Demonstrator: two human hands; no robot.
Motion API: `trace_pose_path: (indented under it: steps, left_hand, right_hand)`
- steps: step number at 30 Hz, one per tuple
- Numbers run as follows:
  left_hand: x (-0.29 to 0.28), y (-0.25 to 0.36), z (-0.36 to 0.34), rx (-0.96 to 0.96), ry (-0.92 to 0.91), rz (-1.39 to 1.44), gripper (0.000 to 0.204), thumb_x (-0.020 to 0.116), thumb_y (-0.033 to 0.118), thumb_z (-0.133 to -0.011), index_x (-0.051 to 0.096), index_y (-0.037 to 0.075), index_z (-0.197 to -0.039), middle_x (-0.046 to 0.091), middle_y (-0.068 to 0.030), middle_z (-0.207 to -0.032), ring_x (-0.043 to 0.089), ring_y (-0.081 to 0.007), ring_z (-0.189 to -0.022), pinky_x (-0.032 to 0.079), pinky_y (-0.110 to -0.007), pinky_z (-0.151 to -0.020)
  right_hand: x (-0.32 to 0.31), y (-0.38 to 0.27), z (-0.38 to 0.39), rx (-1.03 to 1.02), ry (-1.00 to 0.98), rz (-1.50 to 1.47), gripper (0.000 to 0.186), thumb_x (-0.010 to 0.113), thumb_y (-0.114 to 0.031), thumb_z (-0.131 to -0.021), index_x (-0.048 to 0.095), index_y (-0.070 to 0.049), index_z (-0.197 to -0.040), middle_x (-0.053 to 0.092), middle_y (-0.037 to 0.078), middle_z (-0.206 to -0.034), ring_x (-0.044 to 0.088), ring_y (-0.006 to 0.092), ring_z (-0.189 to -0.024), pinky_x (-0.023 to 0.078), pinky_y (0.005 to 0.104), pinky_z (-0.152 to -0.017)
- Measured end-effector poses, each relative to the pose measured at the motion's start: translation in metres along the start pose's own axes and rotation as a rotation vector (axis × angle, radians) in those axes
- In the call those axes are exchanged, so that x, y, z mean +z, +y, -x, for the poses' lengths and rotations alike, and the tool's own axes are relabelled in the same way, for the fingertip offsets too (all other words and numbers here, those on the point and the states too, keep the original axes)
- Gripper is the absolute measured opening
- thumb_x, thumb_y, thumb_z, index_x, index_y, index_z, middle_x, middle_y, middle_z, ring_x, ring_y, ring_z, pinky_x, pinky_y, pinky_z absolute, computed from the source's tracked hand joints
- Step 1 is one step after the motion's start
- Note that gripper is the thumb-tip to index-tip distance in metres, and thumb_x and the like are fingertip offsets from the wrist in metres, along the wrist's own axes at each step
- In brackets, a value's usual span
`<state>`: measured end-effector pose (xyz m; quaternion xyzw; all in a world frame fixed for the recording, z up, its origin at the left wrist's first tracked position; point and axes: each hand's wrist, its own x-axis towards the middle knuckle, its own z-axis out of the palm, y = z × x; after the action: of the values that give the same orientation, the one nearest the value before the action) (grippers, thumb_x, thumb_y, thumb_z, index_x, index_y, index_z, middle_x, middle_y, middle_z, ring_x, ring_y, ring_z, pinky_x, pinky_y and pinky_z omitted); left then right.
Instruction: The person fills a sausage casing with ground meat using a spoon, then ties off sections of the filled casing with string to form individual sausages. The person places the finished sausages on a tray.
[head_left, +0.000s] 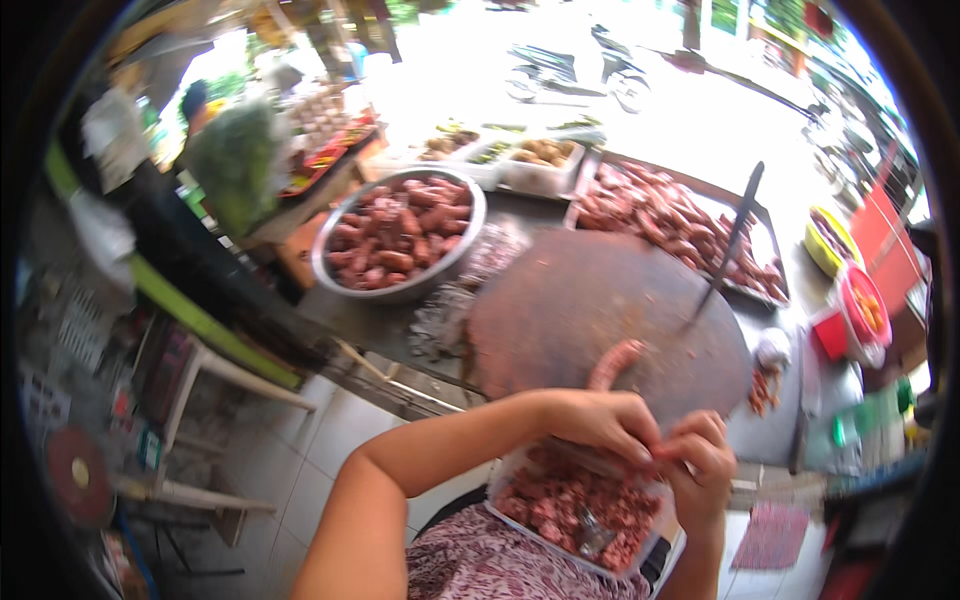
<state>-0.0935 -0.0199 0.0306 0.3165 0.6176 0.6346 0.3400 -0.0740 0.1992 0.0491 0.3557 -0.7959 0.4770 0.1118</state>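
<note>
A raw sausage (615, 364) curves on the near part of the round wooden chopping block (560, 300), its lower end passing behind my left hand (612, 426). My left fingers are closed in a pinch beside my right hand (700, 458), which is closed too. Between the fingertips shows a small reddish bit, seemingly the sausage's casing. Right below both hands, a clear plastic tub of chopped raw meat (545, 505) rests at my lap. A shiny object (596, 538), too blurred to name, lies in the meat.
A knife (738, 235) stands upright in the block. Behind it is a metal tray of sausages (660, 210); a metal basin of sausages (400, 240) sits at left. A green bottle (865, 418) and a pink basket (862, 305) are at right. A wooden stool (215, 440) stands lower left.
</note>
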Motion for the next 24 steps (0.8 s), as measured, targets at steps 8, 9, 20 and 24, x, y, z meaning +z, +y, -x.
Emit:
trace_pose_path:
  steps: [8,9,20,24]
  left_hand:
    - [0.031,0.004,0.005,0.117,0.391,-0.014,0.020,0.060,0.013,-0.100,0.067,-0.005,-0.094,0.064,-0.0050,-0.075,0.058,-0.0098,-0.068,0.049,-0.027,-0.066]
    - [0.032,0.004,0.009,0.154,0.478,-0.013,0.019,0.060,0.013,-0.100,0.066,-0.004,-0.094,0.064,-0.0049,-0.076,0.059,-0.0095,-0.068,0.049,-0.026,-0.067]
    - [0.039,0.026,0.016,0.311,0.537,0.267,0.018,0.051,0.012,-0.106,0.061,0.005,-0.094,0.060,0.0000,-0.083,0.057,-0.0064,-0.082,0.049,-0.028,-0.083]
    - [0.045,0.012,0.020,0.239,0.518,-0.412,0.020,0.048,0.012,-0.106,0.058,0.005,-0.090,0.057,-0.0019,-0.078,0.057,-0.0087,-0.077,0.044,-0.030,-0.093]
  right_hand:
    - [-0.013,0.034,0.037,0.565,-0.218,-0.727,0.052,0.077,-0.020,-0.091,0.059,0.010,-0.129,0.069,0.014,-0.115,0.066,0.0203,-0.104,0.051,0.0312,-0.093]
    - [-0.023,0.037,0.040,0.486,-0.338,-0.753,0.048,0.075,-0.022,-0.093,0.060,0.008,-0.127,0.069,0.014,-0.113,0.066,0.0208,-0.103,0.051,0.0326,-0.093]
    - [-0.020,0.073,0.034,0.321,0.656,-1.416,0.011,0.058,-0.015,-0.103,0.057,-0.004,-0.107,0.059,0.005,-0.087,0.059,0.0149,-0.084,0.053,0.0276,-0.075]
    - [-0.035,0.069,0.011,0.204,0.372,-1.725,0.009,0.051,-0.012,-0.107,0.053,-0.003,-0.109,0.031,-0.001,-0.070,0.032,0.0097,-0.062,0.042,0.0248,-0.056]
